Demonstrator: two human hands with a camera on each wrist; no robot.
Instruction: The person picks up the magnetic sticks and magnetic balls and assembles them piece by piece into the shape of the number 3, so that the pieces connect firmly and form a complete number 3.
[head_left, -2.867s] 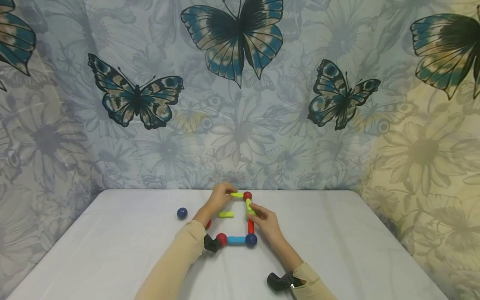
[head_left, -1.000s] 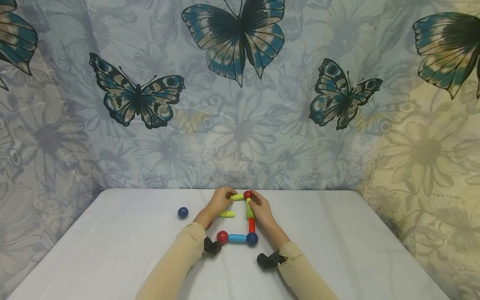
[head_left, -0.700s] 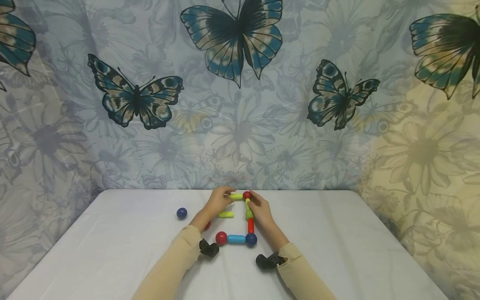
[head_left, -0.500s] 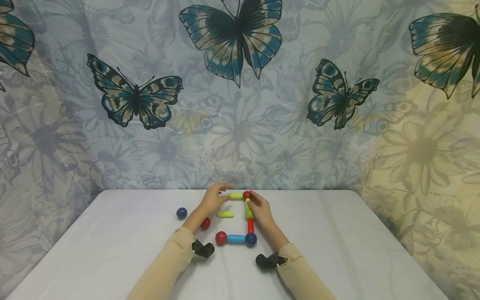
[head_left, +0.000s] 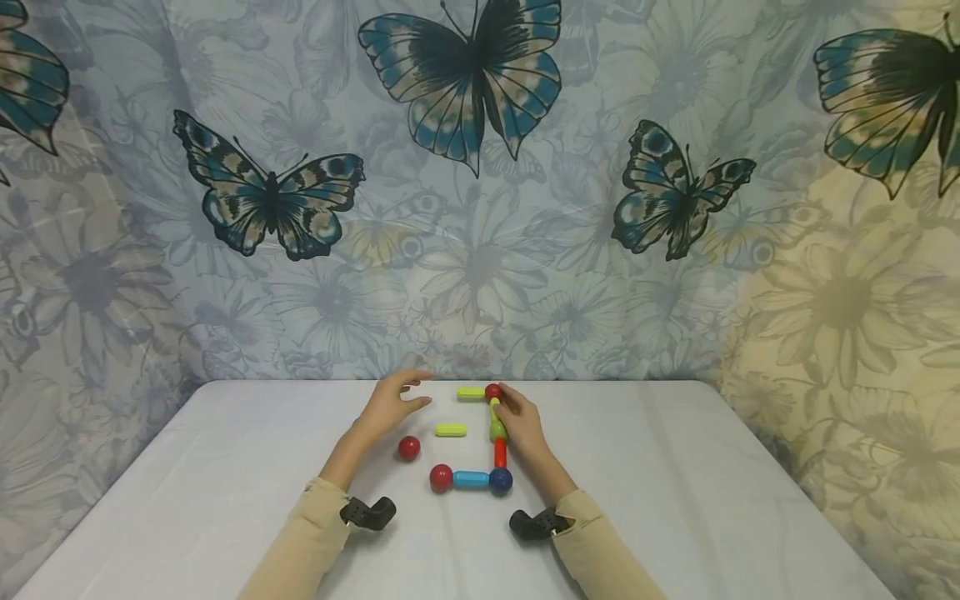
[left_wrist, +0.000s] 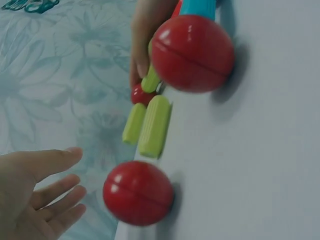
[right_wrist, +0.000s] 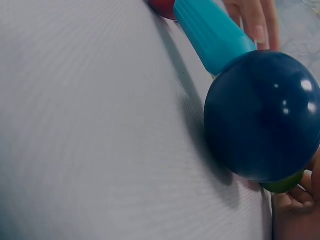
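Observation:
My left hand (head_left: 390, 406) hovers at the left with fingers spread and nothing in them; in the left wrist view it is beside a loose red ball (left_wrist: 138, 193). My right hand (head_left: 525, 421) holds a yellow-green building rod (head_left: 495, 409) between a red ball (head_left: 492, 391) and a green ball (head_left: 498, 430). That red ball also carries a second yellow-green rod (head_left: 471, 393) pointing left. From the green ball the chain runs through a red rod (head_left: 500, 453), a blue ball (head_left: 501, 481) and a light-blue rod (head_left: 471, 480) to another red ball (head_left: 441, 477).
One loose yellow-green rod (head_left: 450, 430) lies inside the partial frame. The white table (head_left: 675, 500) ends at a butterfly-print cloth (head_left: 480, 275). The loose blue ball at the left is hidden behind my left hand and wrist.
My left hand has let go of the far yellow-green rod and moved left, uncovering the loose red ball. My right hand slid up from the green ball toward the far red ball, then stayed there.

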